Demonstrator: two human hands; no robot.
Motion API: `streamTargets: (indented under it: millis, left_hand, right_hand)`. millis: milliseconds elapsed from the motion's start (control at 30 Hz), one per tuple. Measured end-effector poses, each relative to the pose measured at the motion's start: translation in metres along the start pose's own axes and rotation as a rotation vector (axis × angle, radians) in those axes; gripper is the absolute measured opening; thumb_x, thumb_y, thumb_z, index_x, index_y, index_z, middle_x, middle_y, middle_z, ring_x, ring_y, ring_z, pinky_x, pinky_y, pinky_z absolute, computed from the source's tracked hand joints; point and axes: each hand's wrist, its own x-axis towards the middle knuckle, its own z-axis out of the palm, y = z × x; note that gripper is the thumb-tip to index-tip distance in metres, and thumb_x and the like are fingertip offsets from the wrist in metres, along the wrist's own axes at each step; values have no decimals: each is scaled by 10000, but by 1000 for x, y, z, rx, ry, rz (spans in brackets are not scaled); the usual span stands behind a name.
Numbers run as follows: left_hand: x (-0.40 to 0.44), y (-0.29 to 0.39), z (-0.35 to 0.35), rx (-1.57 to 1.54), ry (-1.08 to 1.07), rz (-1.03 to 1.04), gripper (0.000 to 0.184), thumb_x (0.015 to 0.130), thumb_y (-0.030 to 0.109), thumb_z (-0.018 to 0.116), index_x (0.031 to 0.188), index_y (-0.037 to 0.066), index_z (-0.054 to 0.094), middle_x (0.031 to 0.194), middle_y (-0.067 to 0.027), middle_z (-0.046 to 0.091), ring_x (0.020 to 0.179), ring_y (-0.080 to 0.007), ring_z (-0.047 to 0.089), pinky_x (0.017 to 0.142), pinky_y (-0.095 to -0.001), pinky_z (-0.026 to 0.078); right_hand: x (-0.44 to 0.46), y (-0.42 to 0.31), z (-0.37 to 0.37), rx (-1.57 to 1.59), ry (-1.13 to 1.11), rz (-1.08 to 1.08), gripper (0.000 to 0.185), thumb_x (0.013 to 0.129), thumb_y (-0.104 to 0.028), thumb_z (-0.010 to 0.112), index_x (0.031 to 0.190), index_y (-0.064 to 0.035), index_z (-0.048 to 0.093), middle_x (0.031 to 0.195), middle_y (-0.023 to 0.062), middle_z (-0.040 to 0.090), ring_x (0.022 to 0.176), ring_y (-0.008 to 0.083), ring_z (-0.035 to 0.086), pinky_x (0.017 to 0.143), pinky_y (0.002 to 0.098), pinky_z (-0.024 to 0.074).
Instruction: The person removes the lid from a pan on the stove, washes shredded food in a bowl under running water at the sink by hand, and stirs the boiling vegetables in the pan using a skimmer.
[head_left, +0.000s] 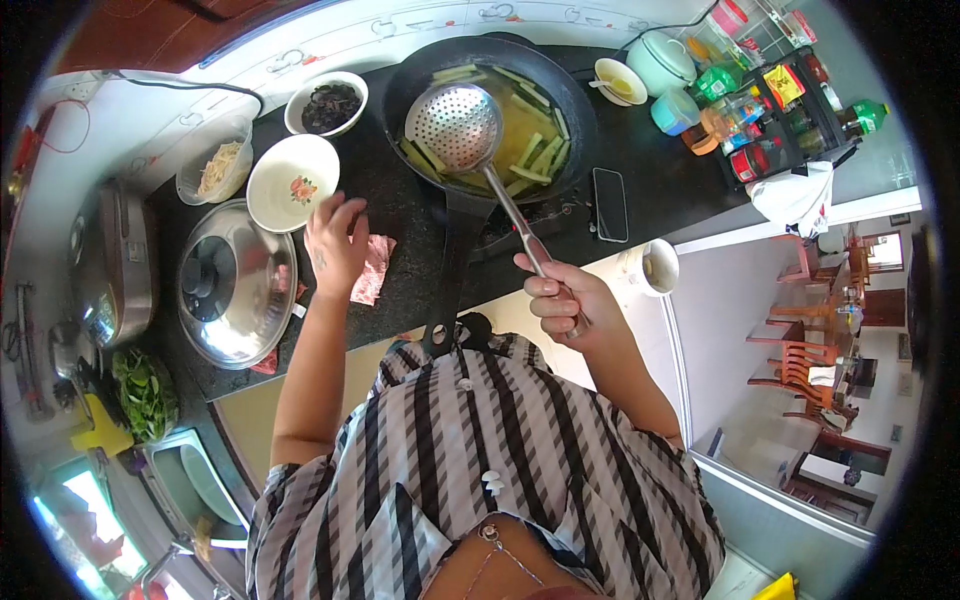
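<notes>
My right hand (565, 298) is closed around the handle of a metal skimmer (455, 125) with a round perforated bowl. The skimmer's bowl is over the left part of a dark wok (580, 100), which holds yellowish liquid and pale green vegetable strips (540, 155). I cannot tell whether the skimmer touches the liquid. My left hand (336, 240) has loosely bent, parted fingers and appears to hold nothing. Just beyond its fingertips is a white bowl (270, 180) with a flower print. Close beside that hand, a pink patterned cloth or packet (374, 270) lies on the black counter (400, 225).
A steel lid (240, 300) with a black knob sits at left. Behind are a bowl of dark pieces (332, 107) and a tub of pale shreds (220, 170). At right lie a phone (609, 205), a small dish (620, 82), a white cup (657, 268) and several bottles (735, 115). The wok's handle (450, 270) points toward me.
</notes>
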Motion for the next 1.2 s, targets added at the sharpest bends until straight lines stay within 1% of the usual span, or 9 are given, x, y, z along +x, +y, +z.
streamTargets:
  millis: [333,500,600,633,833,933,1033,1133,1200]
  left_hand:
    - [98,58,17,84,-65,340,239,680,137,709,913,185,690,1122,-42,539,1104,-251,481,898,-448,369]
    - [121,76,34,339,-232,586,197,765,153,575,899,198,711,1170,-44,513,1173,-235,428,1036,-586,244]
    - [131,74,44,389,-280,692,227,654,108,669,866,185,691,1219,-35,481,1204,-239,415,1044,-599,251]
    - [133,73,45,372,-321,728,199,815,177,531,911,182,706,1167,-53,512,1185,-234,415,1062,-614,200]
    - [138,77,47,353,-432,773,173,811,162,527,848,144,695,1072,-34,532,1125,-207,444,1067,-602,205]
    - [140,85,40,382,-419,779,115,748,159,579,802,129,676,957,-19,566,1041,-202,487,989,-538,326]
    - [144,87,41,322,-547,679,113,665,161,639,768,120,662,862,-4,589,949,-199,526,829,-434,403]
    - [143,81,49,253,-443,696,133,628,174,672,744,113,654,812,3,594,895,-204,547,722,-375,393]
    - [143,79,52,227,-423,692,134,627,173,677,741,108,650,818,-5,596,890,-207,548,736,-377,400]
  right_hand:
    - [-29,7,1,106,-78,-3,285,925,-173,471,1190,-73,505,718,-31,410,464,27,338,372,176,279]
    - [-36,7,1,72,-110,-37,292,923,-179,475,1194,-76,509,711,-30,415,456,29,339,361,179,278]
    - [-44,6,4,59,-82,-41,294,921,-179,476,1196,-79,511,708,-30,420,451,26,336,352,177,267]
    - [-46,5,4,55,-67,-40,295,921,-178,476,1197,-80,512,707,-30,421,450,24,335,349,176,262]
    - [-46,2,-5,77,-122,-49,295,923,-173,475,1201,-83,518,703,-28,423,449,18,332,346,168,254]
    - [-46,0,-7,84,-136,-60,294,922,-168,473,1199,-81,522,702,-29,425,448,20,333,344,166,256]
    - [-47,-2,-5,58,-120,-86,292,919,-163,474,1194,-78,527,704,-29,428,448,22,336,342,166,263]
    - [-48,-5,-3,62,-126,-100,290,919,-162,474,1191,-77,529,702,-28,431,447,24,339,338,169,270]
    - [-48,-5,-3,53,-129,-111,289,920,-167,476,1190,-79,531,702,-27,434,443,25,338,338,172,278]
